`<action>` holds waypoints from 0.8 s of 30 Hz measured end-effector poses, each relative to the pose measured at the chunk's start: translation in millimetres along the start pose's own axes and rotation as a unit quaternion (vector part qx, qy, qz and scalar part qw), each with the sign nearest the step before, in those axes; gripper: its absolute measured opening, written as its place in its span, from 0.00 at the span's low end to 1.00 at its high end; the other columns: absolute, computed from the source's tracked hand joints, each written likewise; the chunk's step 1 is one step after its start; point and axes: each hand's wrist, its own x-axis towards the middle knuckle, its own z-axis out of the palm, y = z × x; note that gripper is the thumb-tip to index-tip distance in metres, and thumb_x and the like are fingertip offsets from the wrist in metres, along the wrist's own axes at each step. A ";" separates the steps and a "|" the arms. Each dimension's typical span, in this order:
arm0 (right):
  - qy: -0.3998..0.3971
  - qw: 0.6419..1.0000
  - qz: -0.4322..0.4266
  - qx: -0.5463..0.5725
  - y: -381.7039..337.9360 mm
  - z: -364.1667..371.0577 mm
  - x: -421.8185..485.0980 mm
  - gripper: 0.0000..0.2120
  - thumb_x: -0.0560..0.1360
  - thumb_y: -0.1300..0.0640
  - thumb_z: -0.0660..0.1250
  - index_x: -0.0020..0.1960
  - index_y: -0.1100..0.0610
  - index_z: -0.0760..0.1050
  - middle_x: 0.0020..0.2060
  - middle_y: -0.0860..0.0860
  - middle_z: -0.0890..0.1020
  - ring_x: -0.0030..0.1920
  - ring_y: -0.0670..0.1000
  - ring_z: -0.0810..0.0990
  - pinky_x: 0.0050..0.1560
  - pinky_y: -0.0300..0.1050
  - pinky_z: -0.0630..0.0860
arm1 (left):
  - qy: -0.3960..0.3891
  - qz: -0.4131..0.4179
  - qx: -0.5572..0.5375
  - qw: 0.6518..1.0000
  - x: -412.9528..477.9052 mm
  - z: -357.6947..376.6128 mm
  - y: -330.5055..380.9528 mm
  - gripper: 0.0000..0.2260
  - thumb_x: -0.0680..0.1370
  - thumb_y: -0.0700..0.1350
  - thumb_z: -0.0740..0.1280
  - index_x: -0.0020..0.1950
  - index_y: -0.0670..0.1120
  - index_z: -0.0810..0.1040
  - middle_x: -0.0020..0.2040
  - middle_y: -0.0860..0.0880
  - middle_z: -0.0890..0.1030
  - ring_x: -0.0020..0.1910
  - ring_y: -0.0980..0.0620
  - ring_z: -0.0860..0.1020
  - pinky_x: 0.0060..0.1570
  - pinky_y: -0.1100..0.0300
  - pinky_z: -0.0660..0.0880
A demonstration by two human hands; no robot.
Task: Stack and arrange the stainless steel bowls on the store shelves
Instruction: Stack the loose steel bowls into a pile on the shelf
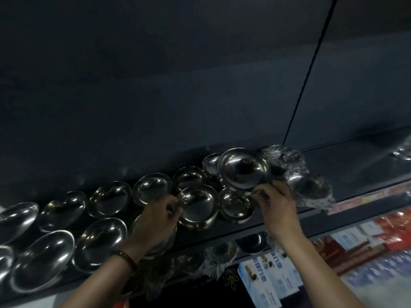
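Below the shelf (347,172), blurred packets (271,283) sit nearest me. On it, my left hand (155,216) grips one bowl (200,207) by its rim; my right hand (278,205) pinches a tilted bowl (243,168). Crumpled plastic wrap (298,174) crowds behind. More bowls (153,188) run leftward, the last cut off.

A shop: a long dark shelf (355,170) carries rows of identical steel bowls (153,188), with plastic-wrapped bowls (298,172) towards its right. Below it, near right, printed blue-and-white packets (269,283) and red packs (395,230) lie ranged side by side.
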 end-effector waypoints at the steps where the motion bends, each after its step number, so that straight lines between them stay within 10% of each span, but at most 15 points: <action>1: -0.025 1.000 0.005 0.015 -13.4 4.9 -0.8 0.07 0.75 0.62 0.79 0.52 0.54 0.85 0.57 0.54 0.79 0.53 0.44 0.76 0.58 0.19 0.66 | 0.003 -0.018 -0.022 1.000 0.4 -3.7 -0.9 0.06 0.80 0.52 0.73 0.56 0.60 0.81 0.48 0.63 0.84 0.47 0.64 0.83 0.53 0.57 0.82; 8: -0.164 0.985 0.009 0.052 -63.0 55.4 -20.1 0.05 0.80 0.59 0.74 0.53 0.50 0.83 0.60 0.49 0.76 0.52 0.30 0.75 0.53 0.20 0.65 | -0.011 -0.139 -0.174 0.975 -0.5 -17.3 -4.1 0.12 0.78 0.73 0.59 0.53 0.72 0.78 0.55 0.57 0.84 0.55 0.52 0.84 0.63 0.43 0.79; 11: -0.196 0.980 -0.007 0.024 -66.7 69.4 -28.2 0.03 0.81 0.57 0.73 0.53 0.49 0.82 0.60 0.49 0.76 0.50 0.38 0.78 0.55 0.25 0.68 | -0.016 -0.177 -0.192 0.965 7.4 -6.9 -25.0 0.19 0.71 0.83 0.53 0.50 0.78 0.75 0.56 0.51 0.85 0.59 0.45 0.84 0.65 0.38 0.79; 16: -0.212 0.976 -0.030 -0.051 -60.9 83.8 -31.7 0.06 0.81 0.50 0.67 0.54 0.48 0.83 0.54 0.51 0.80 0.54 0.55 0.80 0.55 0.50 0.78 | -0.062 -0.168 -0.137 0.974 5.3 -2.5 -5.1 0.20 0.84 0.67 0.56 0.58 0.55 0.80 0.52 0.48 0.84 0.59 0.42 0.82 0.62 0.50 0.74; 24: -0.255 0.963 -0.059 -0.057 -58.3 90.4 -38.0 0.02 0.81 0.56 0.72 0.53 0.50 0.82 0.52 0.46 0.78 0.56 0.51 0.78 0.60 0.47 0.78 | -0.091 -0.167 -0.104 0.976 12.9 11.4 -22.2 0.16 0.73 0.64 0.70 0.48 0.53 0.83 0.42 0.53 0.86 0.45 0.51 0.86 0.52 0.44 0.84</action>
